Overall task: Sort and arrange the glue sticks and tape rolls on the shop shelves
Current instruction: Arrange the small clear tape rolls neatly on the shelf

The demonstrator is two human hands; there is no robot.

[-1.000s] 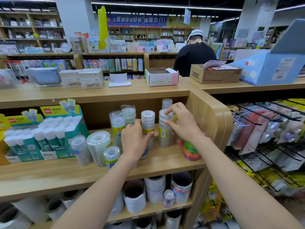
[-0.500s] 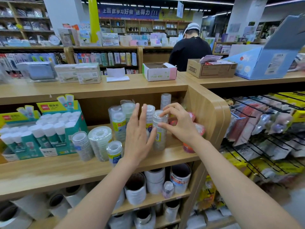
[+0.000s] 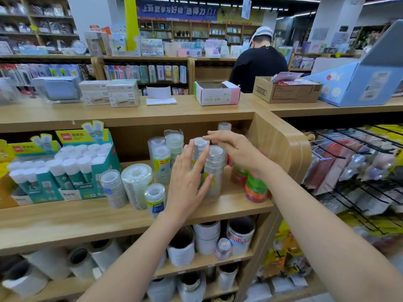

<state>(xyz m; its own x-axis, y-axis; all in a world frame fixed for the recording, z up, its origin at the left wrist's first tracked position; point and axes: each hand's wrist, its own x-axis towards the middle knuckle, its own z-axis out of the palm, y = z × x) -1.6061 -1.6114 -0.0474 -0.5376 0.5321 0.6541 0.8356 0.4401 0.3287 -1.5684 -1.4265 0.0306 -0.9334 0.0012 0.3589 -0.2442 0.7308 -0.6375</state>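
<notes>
Tall clear tape stack (image 3: 217, 165) stands near the right end of the middle shelf (image 3: 65, 219), with a 2nd clear stack (image 3: 200, 148) just behind it. Left hand (image 3: 185, 188) is flat, fingers straight and spread, touching the stack's left side. Right hand (image 3: 236, 151) is loose, fingers extended over both tops, holding nothing; contact unclear. Coloured tape rolls (image 3: 255, 188) sit just right. Shorter clear rolls (image 3: 136, 186) are to the left, glue stick boxes (image 3: 87, 177) further left. Wide tape rolls (image 3: 207, 238) sit on the shelf below.

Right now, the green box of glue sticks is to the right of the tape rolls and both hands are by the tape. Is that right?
No. The head view shows the green box of glue sticks to the left of the tape rolls. The left hand and right hand are by the tape.
</notes>
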